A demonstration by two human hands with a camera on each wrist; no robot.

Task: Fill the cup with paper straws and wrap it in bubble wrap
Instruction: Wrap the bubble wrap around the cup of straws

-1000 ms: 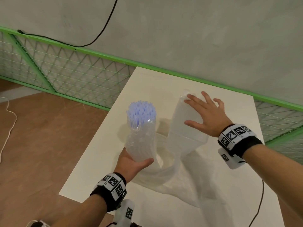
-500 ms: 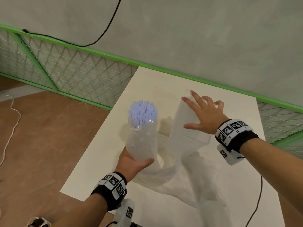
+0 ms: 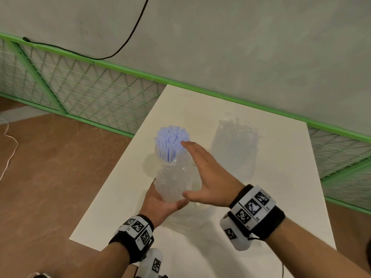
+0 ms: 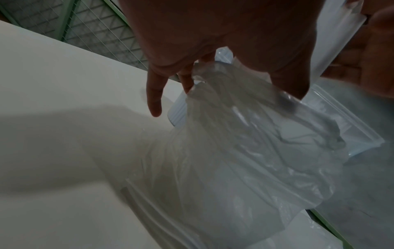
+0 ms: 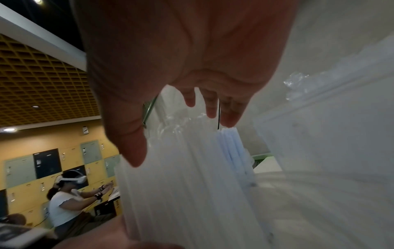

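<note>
A clear cup (image 3: 174,187) packed with pale blue paper straws (image 3: 171,141) stands upright at the table's left side, with bubble wrap (image 3: 176,173) around its body. My left hand (image 3: 160,204) grips the wrapped cup low down from the near left, thumb across the front. My right hand (image 3: 207,177) lies flat with straight fingers against the cup's right side, fingertips by the straws. A loose length of bubble wrap (image 3: 235,149) stands blurred to the right. The right wrist view shows my right hand (image 5: 181,50) over the wrapped straws (image 5: 230,146). In the left wrist view, crumpled bubble wrap (image 4: 245,151) hangs below my palm.
The white table (image 3: 281,197) has its left edge close to the cup and brown floor beyond. A green mesh fence (image 3: 80,89) runs behind, with a black cable (image 3: 128,43) on the wall. Another person (image 5: 66,202) sits far off.
My right hand left the upright bubble wrap sheet on the right and swept left onto the cup's side. The left hand kept its hold on the cup.
</note>
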